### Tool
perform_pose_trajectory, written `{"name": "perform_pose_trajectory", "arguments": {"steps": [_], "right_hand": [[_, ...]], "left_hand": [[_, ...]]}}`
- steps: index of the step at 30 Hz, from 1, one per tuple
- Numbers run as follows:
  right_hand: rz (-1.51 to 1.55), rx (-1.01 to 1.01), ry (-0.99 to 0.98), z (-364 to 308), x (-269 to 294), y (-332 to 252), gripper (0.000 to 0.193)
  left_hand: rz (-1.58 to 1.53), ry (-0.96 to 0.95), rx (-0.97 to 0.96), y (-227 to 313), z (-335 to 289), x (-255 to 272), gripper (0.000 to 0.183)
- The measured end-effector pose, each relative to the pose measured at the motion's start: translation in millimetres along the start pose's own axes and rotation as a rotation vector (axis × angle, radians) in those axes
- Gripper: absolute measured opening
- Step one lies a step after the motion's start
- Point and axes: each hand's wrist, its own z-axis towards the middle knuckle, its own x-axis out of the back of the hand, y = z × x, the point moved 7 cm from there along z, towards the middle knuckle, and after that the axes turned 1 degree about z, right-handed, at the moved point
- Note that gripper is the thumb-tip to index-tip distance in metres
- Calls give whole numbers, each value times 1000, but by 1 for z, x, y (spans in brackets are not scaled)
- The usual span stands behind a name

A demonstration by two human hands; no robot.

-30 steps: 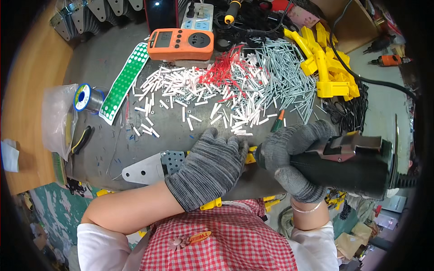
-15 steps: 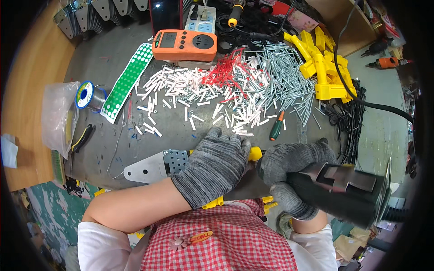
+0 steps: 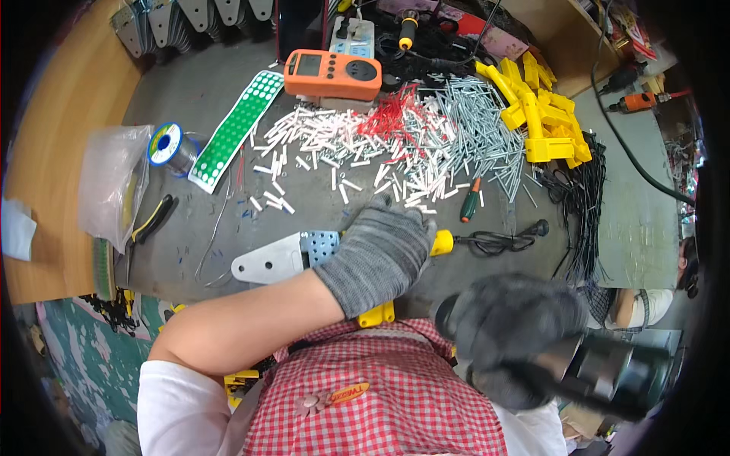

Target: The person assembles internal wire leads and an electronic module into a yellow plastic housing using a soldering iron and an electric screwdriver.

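My left hand (image 3: 380,254), in a grey knit glove, is closed around a yellow-handled tool (image 3: 442,242) lying across the near bench. Left of the glove, its flat tapered metal plate (image 3: 266,261) with two holes and its perforated blue-grey guard (image 3: 321,247) stick out. A coiled black power cord (image 3: 494,242) with a plug lies off the handle's right end. Low at the right, my gloved right hand (image 3: 517,327) is wrapped around a dark drill-like power tool (image 3: 612,376). Both are blurred by motion, and the drill-like tool's tip is hard to make out.
Beyond my hands lie white sleeves (image 3: 319,133), red pieces (image 3: 395,114), long screws (image 3: 487,129) and a green-handled screwdriver (image 3: 471,201). Farther back are an orange meter (image 3: 332,74) and yellow plastic parts (image 3: 547,129). Pliers (image 3: 152,216) and a solder spool (image 3: 171,148) sit left.
My right hand has drawn the drill-like tool away from the yellow handle, down and to the right, uncovering the coiled cord. My left hand stays on the yellow-handled tool; the whole view has shifted slightly.
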Motion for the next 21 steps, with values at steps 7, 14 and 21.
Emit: {"name": "perform_pose_trajectory", "arguments": {"steps": [7, 14, 21], "right_hand": [[-626, -489, 413, -91, 35, 27, 43], [-473, -514, 9, -30, -4, 52, 35], [-530, -180, -331, 4, -44, 42, 19]], "left_hand": [[-68, -134, 33, -6, -2, 9, 43], [-258, 201, 319, -58, -109, 7, 50], [-370, 326, 291, -67, -104, 7, 52]]}}
